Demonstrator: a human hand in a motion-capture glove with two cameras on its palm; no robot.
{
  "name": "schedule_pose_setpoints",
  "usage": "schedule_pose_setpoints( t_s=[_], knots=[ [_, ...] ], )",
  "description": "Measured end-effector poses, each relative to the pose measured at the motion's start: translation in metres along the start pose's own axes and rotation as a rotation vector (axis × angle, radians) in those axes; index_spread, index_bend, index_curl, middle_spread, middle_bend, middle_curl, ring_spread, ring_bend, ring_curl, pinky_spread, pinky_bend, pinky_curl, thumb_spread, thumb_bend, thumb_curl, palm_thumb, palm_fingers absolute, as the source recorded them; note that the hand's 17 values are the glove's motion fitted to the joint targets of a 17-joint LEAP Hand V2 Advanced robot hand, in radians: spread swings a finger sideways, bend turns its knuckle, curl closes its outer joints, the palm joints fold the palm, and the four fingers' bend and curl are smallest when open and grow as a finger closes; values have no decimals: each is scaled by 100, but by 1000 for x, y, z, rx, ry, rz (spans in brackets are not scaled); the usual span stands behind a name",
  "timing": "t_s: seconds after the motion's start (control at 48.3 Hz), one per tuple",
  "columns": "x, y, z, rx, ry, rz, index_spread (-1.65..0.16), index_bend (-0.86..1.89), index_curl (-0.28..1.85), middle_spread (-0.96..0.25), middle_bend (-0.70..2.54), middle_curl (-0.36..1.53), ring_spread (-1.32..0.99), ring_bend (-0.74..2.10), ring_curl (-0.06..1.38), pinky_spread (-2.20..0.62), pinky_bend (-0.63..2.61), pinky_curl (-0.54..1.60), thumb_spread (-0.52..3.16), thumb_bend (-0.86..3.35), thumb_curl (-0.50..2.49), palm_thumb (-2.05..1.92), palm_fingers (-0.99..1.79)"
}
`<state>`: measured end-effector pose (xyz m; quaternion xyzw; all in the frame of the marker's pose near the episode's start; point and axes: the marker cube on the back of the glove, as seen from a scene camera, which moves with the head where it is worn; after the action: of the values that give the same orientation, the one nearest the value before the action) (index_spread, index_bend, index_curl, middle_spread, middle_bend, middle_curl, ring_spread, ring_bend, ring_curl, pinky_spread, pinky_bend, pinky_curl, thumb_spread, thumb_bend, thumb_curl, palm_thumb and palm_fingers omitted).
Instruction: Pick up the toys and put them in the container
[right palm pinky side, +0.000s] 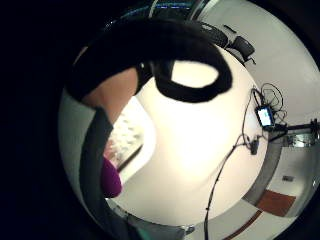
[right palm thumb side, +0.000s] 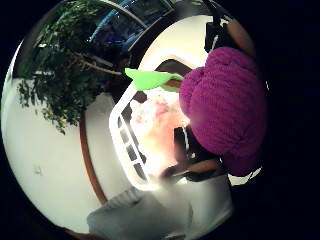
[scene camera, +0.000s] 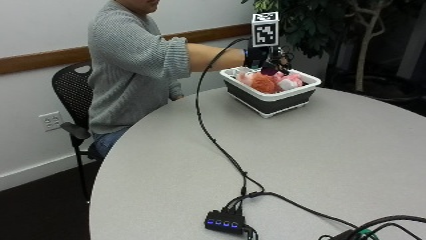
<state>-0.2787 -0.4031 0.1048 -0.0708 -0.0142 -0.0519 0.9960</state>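
Your right hand (scene camera: 266, 61) grips a purple knitted toy (right palm thumb side: 225, 105) just above the container (scene camera: 271, 100), which sits near the table's (scene camera: 279, 165) far edge and holds pink and orange toys (scene camera: 265, 82).

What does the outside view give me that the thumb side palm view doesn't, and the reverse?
Only the outside view: the person's sleeve, the whole table with a hub on it, the chair, and the right hand over the bin, which already holds an orange toy.

Only the thumb side palm view: a purple knitted toy close to the palm, with a green leaf.

Both: the white-rimmed bin, pinkish toys inside, and the plant.
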Motion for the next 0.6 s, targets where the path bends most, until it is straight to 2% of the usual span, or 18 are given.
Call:
schedule_pose_setpoints(
  t_s=[0.207,0.248,0.29,0.331,0.393,0.6],
  knots=[
    [3,1,23,-97,149,-6,-39,22,60,-28,97,65,-45,62,43,4,60,27,138,-1,44,38,45],
    [14,2,30,-122,278,21,-38,20,61,-27,88,63,-42,56,43,5,66,30,137,-3,42,33,28],
    [22,3,35,-136,363,51,-37,15,61,-26,66,58,-37,53,45,6,81,35,134,-6,40,25,-2],
    [18,5,37,-152,286,18,-36,12,59,-25,52,53,-33,52,44,7,89,37,131,-6,38,20,-12],
    [10,10,39,-167,153,-55,-36,11,53,-23,41,48,-30,48,41,7,92,36,129,-5,37,15,-12],
    [17,28,37,-161,134,-76,-36,16,47,-19,15,39,-20,38,36,8,96,37,127,-3,34,8,-15]
  ],
)
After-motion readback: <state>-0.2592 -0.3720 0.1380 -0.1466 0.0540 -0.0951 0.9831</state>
